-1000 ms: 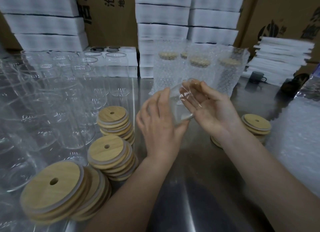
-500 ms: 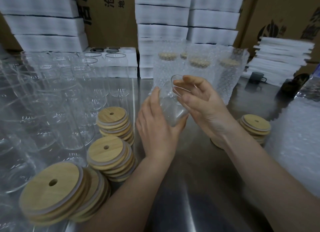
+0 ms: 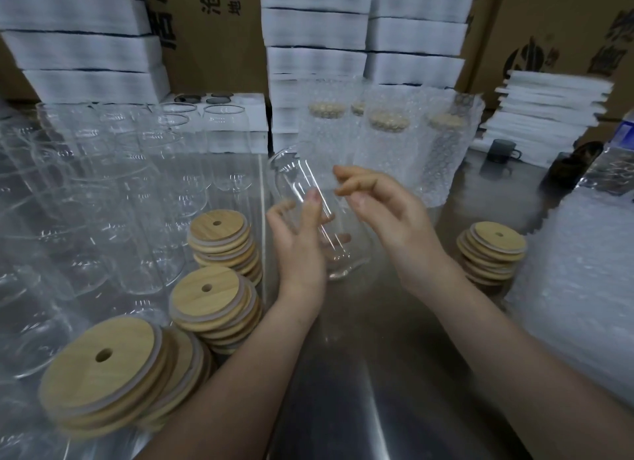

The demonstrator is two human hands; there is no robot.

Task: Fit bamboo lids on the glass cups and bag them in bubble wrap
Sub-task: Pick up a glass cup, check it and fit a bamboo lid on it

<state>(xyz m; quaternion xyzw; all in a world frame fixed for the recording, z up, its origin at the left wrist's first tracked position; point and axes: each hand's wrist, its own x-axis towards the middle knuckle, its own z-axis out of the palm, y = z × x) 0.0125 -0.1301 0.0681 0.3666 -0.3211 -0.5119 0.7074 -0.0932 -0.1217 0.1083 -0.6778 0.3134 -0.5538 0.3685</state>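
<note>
A clear glass cup [image 3: 338, 253] without a lid is tilted over the steel table [image 3: 360, 373], its mouth pointing up and to the left. My left hand [image 3: 298, 250] grips it from the left, with fingers wrapped round its wall. My right hand [image 3: 387, 219] is at the cup's right side with loosely curled fingers and holds nothing. Stacks of bamboo lids [image 3: 219, 231] with straw holes stand left of my hands, and one more lid stack [image 3: 497, 241] is on the right. Several lidded cups in bubble wrap [image 3: 387, 140] stand behind the hands.
Many empty glass cups [image 3: 103, 191] crowd the left side of the table. A pile of bubble-wrap bags [image 3: 583, 288] lies at the right edge. White foam stacks [image 3: 315, 30] and cardboard boxes line the back. A dark mug [image 3: 502, 149] sits at the far right.
The cup has been turned from lying across both palms to tilted upright in my left hand. My right hand has come off it and moved slightly right.
</note>
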